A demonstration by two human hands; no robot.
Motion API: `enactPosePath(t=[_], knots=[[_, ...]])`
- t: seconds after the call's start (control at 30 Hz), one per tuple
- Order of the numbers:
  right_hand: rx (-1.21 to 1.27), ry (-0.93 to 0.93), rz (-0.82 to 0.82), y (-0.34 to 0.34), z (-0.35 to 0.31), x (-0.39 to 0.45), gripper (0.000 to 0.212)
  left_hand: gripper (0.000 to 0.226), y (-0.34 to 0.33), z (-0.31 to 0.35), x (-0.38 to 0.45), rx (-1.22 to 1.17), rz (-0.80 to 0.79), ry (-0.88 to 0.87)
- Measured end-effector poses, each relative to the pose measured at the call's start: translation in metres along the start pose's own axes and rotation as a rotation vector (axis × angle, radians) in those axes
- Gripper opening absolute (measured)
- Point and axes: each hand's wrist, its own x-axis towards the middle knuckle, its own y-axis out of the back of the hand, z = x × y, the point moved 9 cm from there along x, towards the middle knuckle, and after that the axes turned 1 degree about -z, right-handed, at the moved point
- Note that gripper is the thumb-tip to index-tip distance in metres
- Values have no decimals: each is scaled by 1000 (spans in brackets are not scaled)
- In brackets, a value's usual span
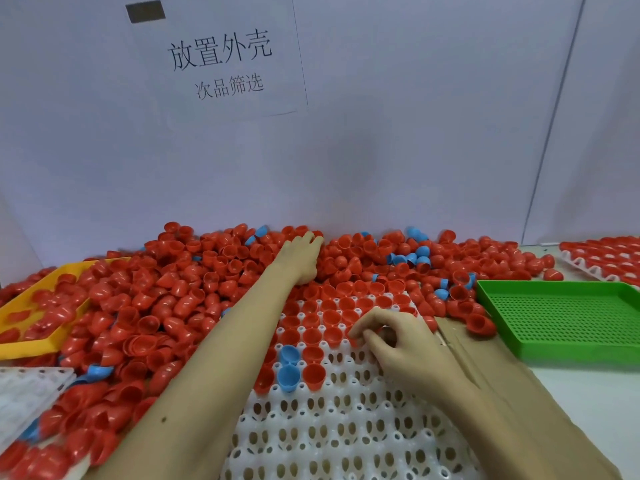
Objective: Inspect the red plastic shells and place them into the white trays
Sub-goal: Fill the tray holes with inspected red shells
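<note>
Head view is showing the white tray (346,431) filling only at its far rows — the right hand (391,337) is pinching a shell into a pocket, the left hand (301,256) is reaching, fingers hidden, into the red shells (180,289) piled behind — most pockets remaining bare.

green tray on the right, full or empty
Empty: the green tray shows only its bare perforated floor, with no shells inside; red shells lie just outside its left rim.

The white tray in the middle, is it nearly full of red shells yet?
Not yet. The white tray has red shells only in its far rows, plus two blue shells. The right hand is at the next row while the left hand reaches into the red pile. The near rows are bare.
</note>
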Motion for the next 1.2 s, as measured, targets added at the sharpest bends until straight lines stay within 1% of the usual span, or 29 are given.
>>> enactPosePath(t=[0.07, 0.2, 0.33, 0.43, 0.6, 0.7, 0.8, 0.87, 0.93, 1.03, 1.1, 1.2], knots=[[4, -4, 0, -1, 2, 1, 33, 49, 7, -5, -3, -77, 110, -8], [11, -16, -6, -1, 4, 2, 34, 37, 29, -19, -25, -382, 278, -16], [11, -23, -8, -1, 4, 1, 34, 35, 61, -29, -68, -625, 456, 0], [11, -30, -11, -1, 4, 1, 34, 39, 73, -19, -117, -844, 465, 2], [-11, -19, -2, -1, 2, 1, 35, 42, 60, 21, -201, -1074, 375, -3], [-19, -6, 5, 0, 2, 0, 33, 40, 50, 36, -228, -1071, 416, 9], [3, 35, 30, 1, -5, -4, 28, 41, 48, 40, -235, -1030, 462, 6], [35, 97, 82, 6, -16, -9, 24, 42, 48, 39, -236, -1017, 471, 9], [14, 192, 130, 12, -32, -18, 19, 44, 46, 36, -238, -1033, 476, 27], [43, 287, 71, 5, -52, -30, 25, 47, 47, 36, -241, -1054, 484, 18], [84, 289, 20, -2, -56, -36, 24, 47, 49, 35, -243, -1050, 501, 5], [126, 272, 29, -6, -57, -37, 22, 47, 52, 35, -244, -1038, 521, -12]])
